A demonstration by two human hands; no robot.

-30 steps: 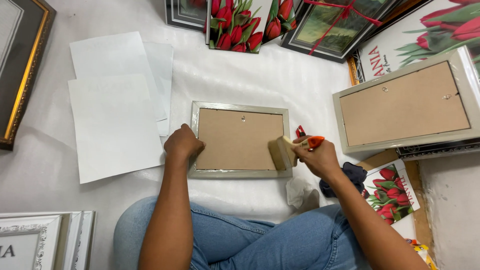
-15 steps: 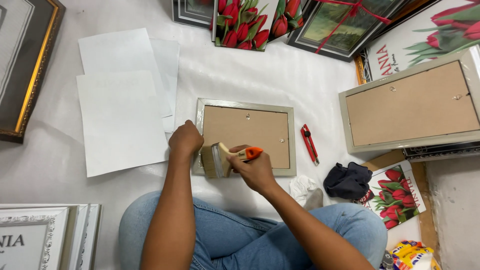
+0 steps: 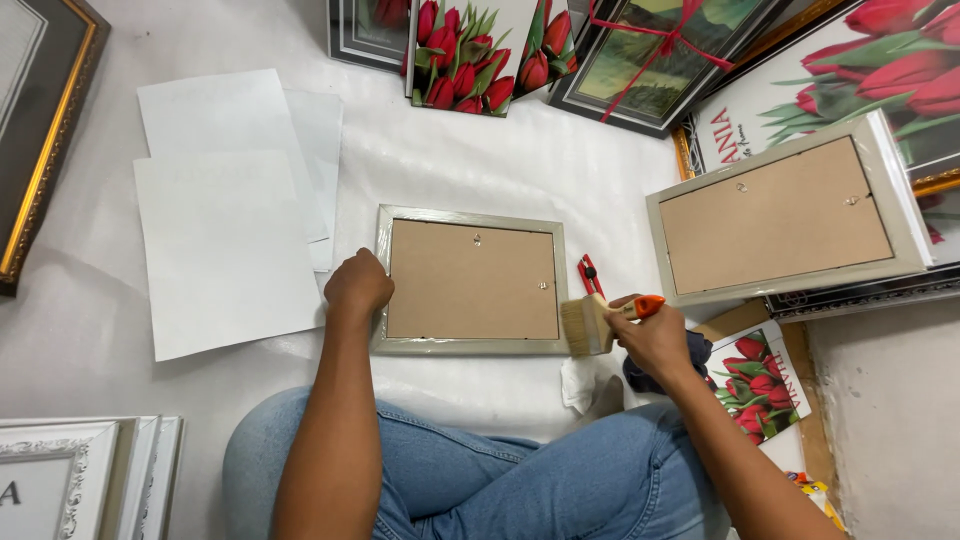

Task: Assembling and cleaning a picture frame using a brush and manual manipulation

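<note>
The picture frame (image 3: 472,280) lies face down on the white cloth (image 3: 480,170), its brown backing board up, and serves as the landmark here. Much around it is cut off: the gold-edged frame (image 3: 40,140) far to its left runs out of view, as do the tulip prints (image 3: 480,55) above it and the pale ornate frames (image 3: 80,470) at the lower left. The palm side of the left hand (image 3: 358,285) is hidden, so whether its fingertips grip the rim or only press on it cannot be told; the fingers are curled into a loose fist resting on the frame's left edge. The right hand (image 3: 655,335) sits just off the frame's lower right corner, fingers closed around the orange handle of a flat paintbrush (image 3: 598,320), whose pale bristles touch or overlap that corner. A dark cloth (image 3: 690,350) lies partly hidden under this hand. A red tool (image 3: 588,274) lies just right of the frame; its kind is hard to make out. White paper sheets (image 3: 225,240) lie left of the frame, and a second face-down frame (image 3: 785,220) leans well to the right.
</note>
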